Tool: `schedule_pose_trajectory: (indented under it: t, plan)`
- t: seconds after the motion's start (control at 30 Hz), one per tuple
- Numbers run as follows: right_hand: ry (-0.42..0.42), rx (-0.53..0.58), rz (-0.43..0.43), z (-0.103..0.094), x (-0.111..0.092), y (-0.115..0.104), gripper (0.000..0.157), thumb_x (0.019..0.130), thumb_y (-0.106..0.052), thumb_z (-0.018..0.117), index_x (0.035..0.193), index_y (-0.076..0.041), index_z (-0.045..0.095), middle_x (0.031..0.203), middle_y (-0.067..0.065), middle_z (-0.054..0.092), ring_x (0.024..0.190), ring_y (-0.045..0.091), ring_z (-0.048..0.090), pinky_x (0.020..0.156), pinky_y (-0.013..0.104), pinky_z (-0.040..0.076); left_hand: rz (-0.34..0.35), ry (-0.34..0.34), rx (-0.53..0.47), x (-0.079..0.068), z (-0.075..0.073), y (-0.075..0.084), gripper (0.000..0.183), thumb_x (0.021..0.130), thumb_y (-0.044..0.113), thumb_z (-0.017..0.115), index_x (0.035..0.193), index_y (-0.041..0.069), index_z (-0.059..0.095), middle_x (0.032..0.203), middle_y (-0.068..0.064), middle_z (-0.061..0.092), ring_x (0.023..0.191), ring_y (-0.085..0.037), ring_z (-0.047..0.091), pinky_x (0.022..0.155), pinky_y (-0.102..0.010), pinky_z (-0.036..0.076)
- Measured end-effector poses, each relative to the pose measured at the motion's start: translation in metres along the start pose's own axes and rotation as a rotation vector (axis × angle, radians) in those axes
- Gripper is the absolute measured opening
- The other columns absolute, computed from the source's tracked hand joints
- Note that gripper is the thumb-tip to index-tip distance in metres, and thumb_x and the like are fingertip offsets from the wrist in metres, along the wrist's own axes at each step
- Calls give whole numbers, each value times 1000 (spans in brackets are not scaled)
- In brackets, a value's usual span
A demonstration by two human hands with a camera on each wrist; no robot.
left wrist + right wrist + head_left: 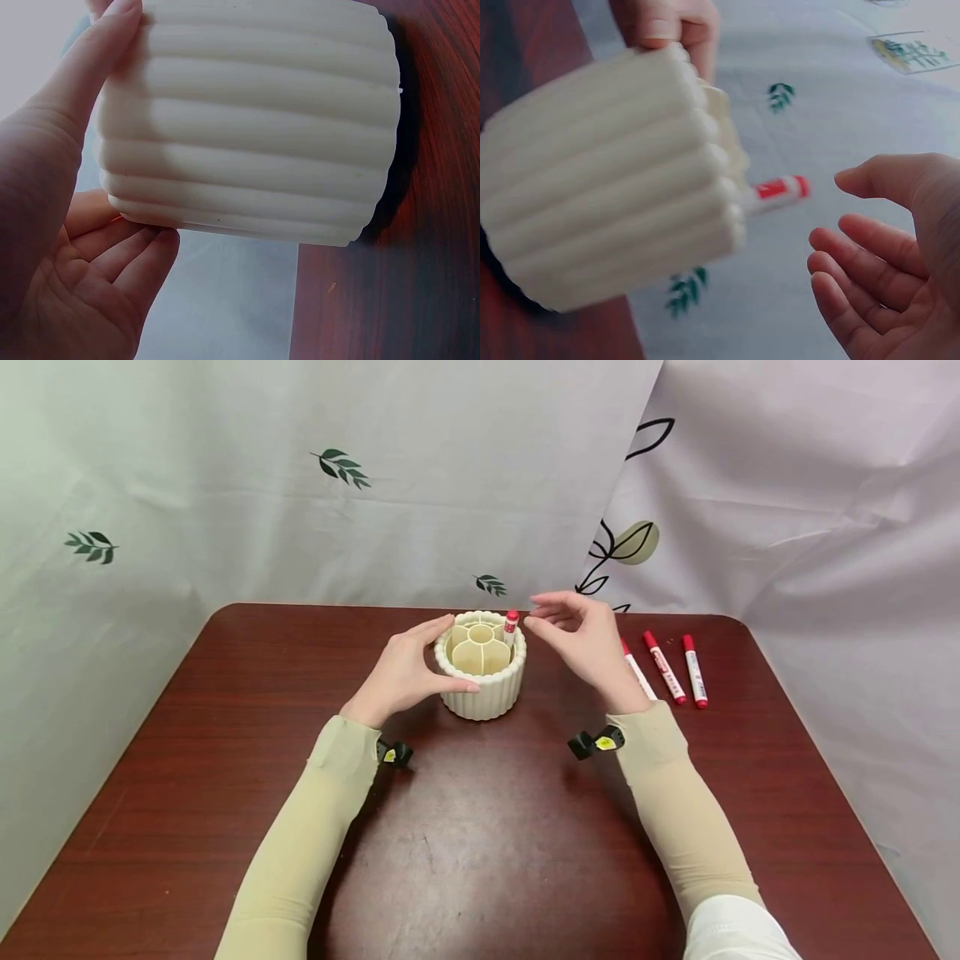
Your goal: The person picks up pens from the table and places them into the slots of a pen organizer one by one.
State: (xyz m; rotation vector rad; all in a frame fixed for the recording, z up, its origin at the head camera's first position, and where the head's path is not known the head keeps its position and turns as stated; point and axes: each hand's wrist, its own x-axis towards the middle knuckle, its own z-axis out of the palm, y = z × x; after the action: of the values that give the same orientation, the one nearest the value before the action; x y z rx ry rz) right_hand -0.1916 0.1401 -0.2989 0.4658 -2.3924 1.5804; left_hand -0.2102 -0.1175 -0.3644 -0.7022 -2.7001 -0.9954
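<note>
A cream ribbed pen holder (483,697) with several inner compartments stands upright near the back of the table. My left hand (408,668) grips it from the left, thumb across the front of the rim and fingers round the far side. One red-capped marker (511,628) stands in a right-hand compartment, its top above the rim. My right hand (581,639) is just to the right of that marker, fingers loosely bent and thumb apart from them. In the right wrist view, a gap separates its fingertips from the marker, and nothing lies between them.
Right of my right hand, three more red-and-white markers lie on the table: one marker (639,670) partly behind the wrist, a middle marker (664,667) and an outer marker (695,672). A pale leaf-patterned curtain (375,543) hangs behind the dark red table (480,843).
</note>
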Motion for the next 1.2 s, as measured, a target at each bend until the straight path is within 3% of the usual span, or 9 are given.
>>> schedule_pose_trajectory:
  t: [0.23,0.43,0.67,0.87,1.2]
  plan:
    - [73,-27,-1,-31,-4,-5,26,84,-17,71,108,-6,70,96,8,69,84,19,66,77,26,51,5,4,-2,-1,-1,0,112,55,70,75,141,6,43,140,1,43,127,-8,37,102,-30,34]
    - [125,-45,62,-55,-13,2,28,84,-19,72,109,-6,70,99,8,69,86,17,65,76,22,50,-1,18,-3,-5,0,-1,110,55,69,75,140,6,44,140,1,43,127,-7,37,101,-28,35]
    - [153,-170,107,-81,-20,49,30,83,-28,73,109,-13,71,99,3,69,85,10,65,76,17,49,21,37,-19,-11,-2,3,102,60,66,74,139,7,46,138,-2,45,127,-9,38,102,-29,33]
    - [159,-282,159,-93,-30,85,32,82,-38,72,107,-19,72,95,-2,70,81,7,65,71,16,48,3,51,-8,-17,-5,5,92,67,64,71,137,8,49,137,-2,47,126,-11,39,102,-31,35]
    - [129,-472,233,-107,-53,123,34,82,-37,71,104,-12,72,95,4,70,75,8,64,62,16,44,-2,91,10,-28,-6,9,81,73,56,72,134,8,53,134,-4,50,123,-14,44,100,-32,37]
